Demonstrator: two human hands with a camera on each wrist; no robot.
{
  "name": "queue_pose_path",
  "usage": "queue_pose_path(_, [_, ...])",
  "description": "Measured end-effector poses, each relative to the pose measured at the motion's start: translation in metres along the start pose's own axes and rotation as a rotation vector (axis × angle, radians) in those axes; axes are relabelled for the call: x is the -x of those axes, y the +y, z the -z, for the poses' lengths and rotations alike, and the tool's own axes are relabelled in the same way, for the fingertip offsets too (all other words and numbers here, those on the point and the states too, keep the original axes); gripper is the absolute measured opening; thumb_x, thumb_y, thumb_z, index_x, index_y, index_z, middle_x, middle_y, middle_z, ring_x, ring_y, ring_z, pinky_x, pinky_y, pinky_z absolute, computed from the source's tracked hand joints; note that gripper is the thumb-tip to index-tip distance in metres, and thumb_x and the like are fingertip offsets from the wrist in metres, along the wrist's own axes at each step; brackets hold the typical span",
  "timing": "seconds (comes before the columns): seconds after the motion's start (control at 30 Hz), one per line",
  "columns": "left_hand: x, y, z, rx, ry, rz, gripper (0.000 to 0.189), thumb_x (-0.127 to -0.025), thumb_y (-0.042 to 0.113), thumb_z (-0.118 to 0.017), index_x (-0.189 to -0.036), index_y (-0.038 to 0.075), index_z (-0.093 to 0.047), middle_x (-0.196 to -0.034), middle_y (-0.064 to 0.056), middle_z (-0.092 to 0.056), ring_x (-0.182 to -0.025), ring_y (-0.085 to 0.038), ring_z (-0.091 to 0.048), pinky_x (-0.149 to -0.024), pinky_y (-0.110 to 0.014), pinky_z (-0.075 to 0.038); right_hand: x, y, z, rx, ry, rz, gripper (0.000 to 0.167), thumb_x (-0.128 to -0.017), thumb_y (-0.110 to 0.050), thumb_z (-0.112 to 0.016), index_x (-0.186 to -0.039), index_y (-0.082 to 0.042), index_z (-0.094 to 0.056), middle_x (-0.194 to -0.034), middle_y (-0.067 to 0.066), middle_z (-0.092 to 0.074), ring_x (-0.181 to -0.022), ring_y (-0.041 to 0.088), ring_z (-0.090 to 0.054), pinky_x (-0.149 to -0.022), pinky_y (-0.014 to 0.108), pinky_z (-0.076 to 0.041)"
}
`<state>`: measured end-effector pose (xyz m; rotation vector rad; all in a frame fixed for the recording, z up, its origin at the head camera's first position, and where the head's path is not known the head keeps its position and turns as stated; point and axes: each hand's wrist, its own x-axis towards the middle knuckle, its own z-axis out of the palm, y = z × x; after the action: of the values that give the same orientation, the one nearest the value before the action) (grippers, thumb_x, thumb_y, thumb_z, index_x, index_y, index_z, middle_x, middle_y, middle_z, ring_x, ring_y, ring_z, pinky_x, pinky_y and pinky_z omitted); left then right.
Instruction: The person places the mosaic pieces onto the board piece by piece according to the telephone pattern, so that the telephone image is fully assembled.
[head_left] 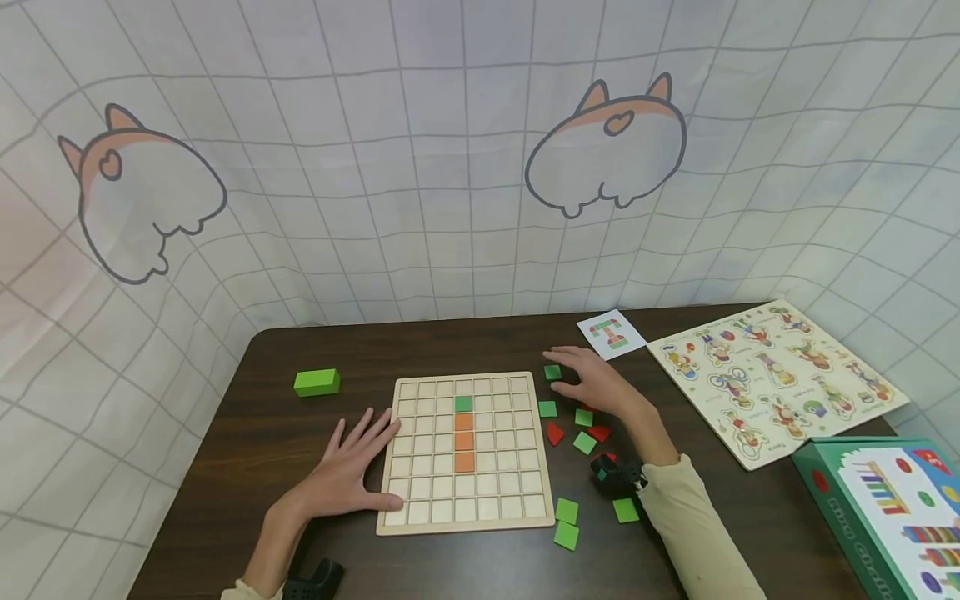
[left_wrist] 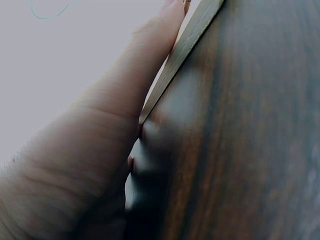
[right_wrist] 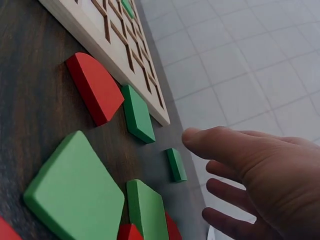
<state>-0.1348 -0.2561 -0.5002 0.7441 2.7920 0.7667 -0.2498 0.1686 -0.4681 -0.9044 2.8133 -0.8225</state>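
Observation:
A wooden grid board [head_left: 420, 529] lies on the table. In its middle column a dark green square [head_left: 464, 403] sits above several orange squares [head_left: 464, 442]. My left hand [head_left: 348, 471] rests at the board's left edge, fingers spread, the thumb over a lower-left cell. To the right of the board my right hand [head_left: 596, 382] hovers with nothing in it, its fingers near a small dark green square [head_left: 552, 372]. Below that hand lie another dark green square [right_wrist: 139, 114], light green squares [right_wrist: 75, 190] and a red rounded piece [right_wrist: 95, 87].
A card with a coloured pattern [head_left: 611, 333] lies at the back. Right of it are a picture board [head_left: 780, 375] and a green box [head_left: 847, 508]. A green block [head_left: 317, 382] stands at left. More light green squares [head_left: 567, 535] lie by the board's lower right corner.

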Motion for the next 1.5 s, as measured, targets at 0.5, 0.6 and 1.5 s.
queue_pose_path(0.5, [0.000, 0.000, -0.001, -0.006, -0.012, 0.010, 0.109, -0.073, 0.064, -0.073, -0.157, 0.019, -0.020, -0.164, -0.009, -0.015, -0.151, -0.041, -0.008, -0.111, -0.070, 0.005, -0.003, 0.002, -0.007, 0.101, -0.008, -0.099, 0.017, -0.089, -0.010, -0.068, -0.104, -0.002, -0.072, -0.120, 0.020, -0.064, -0.113, 0.039, -0.059, -0.095, 0.052, -0.048])
queue_pose_path(0.6, [0.001, -0.001, -0.001, -0.005, -0.011, 0.012, 0.109, -0.072, 0.063, -0.073, -0.157, 0.019, -0.020, -0.164, -0.009, -0.015, -0.151, -0.041, -0.008, -0.111, -0.070, 0.005, -0.004, -0.001, -0.008, 0.151, 0.022, -0.115, 0.011, -0.088, -0.012, -0.070, -0.097, -0.006, -0.072, -0.109, 0.014, -0.066, -0.101, 0.032, -0.063, -0.085, 0.046, -0.052])
queue_pose_path(1.5, [0.001, 0.003, 0.002, 0.011, -0.015, 0.008, 0.108, -0.073, 0.063, -0.073, -0.157, 0.019, -0.020, -0.164, -0.010, -0.014, -0.151, -0.041, -0.007, -0.112, -0.069, 0.006, -0.036, -0.088, -0.053, 0.225, 0.017, 0.355, 0.015, -0.093, -0.008, -0.063, -0.102, -0.003, -0.074, -0.108, 0.012, -0.067, -0.100, 0.026, -0.062, -0.090, 0.035, -0.053])
